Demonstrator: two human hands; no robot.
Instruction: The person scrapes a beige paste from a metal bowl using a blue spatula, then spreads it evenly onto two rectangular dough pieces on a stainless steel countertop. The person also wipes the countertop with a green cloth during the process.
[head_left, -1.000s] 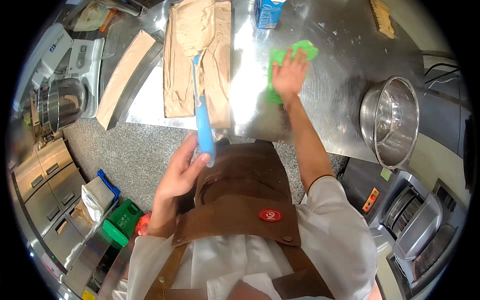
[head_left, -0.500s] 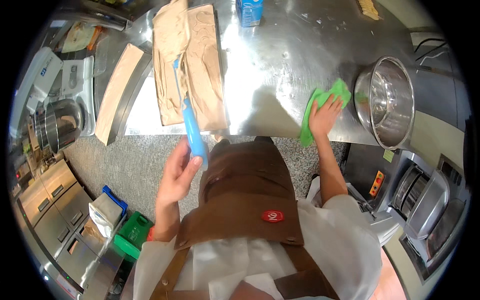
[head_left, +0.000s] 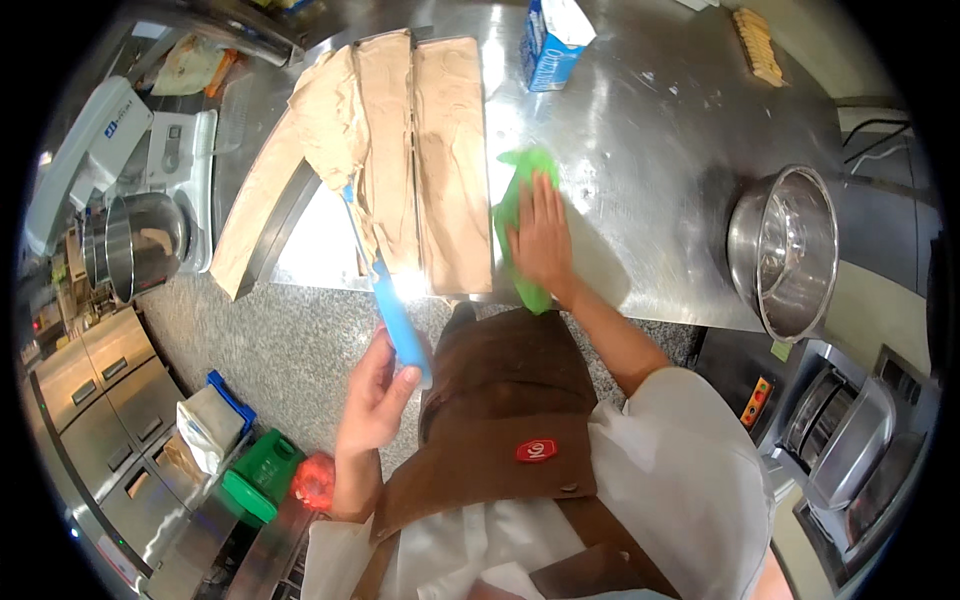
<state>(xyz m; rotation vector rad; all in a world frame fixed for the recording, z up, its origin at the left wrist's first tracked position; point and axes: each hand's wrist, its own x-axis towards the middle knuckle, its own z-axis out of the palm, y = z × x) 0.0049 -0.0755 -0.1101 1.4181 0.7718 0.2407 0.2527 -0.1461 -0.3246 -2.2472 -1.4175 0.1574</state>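
Observation:
In my left hand (head_left: 376, 400) is the blue handle of a spatula (head_left: 398, 315), gripped between thumb and fingers. A thick coat of tan cream (head_left: 328, 115) covers its blade, which is over the left part of the filled moulds. Just right of it, two long narrow moulds lie side by side, a middle one (head_left: 386, 160) and a right one (head_left: 452, 170), both spread with the same cream. My right hand (head_left: 542, 240) lies with fingers stretched flat on a green cloth (head_left: 508, 210), pressing it to the steel table beside the right mould.
Another long cream-topped mould (head_left: 262, 205) lies at the left. A blue and white carton (head_left: 553, 55) stands at the back, and a steel bowl (head_left: 785, 250) rests tilted at the right edge. A kitchen scale (head_left: 182, 165) and a metal mixing bowl (head_left: 150, 240) are at far left.
My right hand has swept the green cloth leftward from near the steel bowl to beside the moulds. The spatula remains in my left hand. The head view has shifted, showing the moulds more fully.

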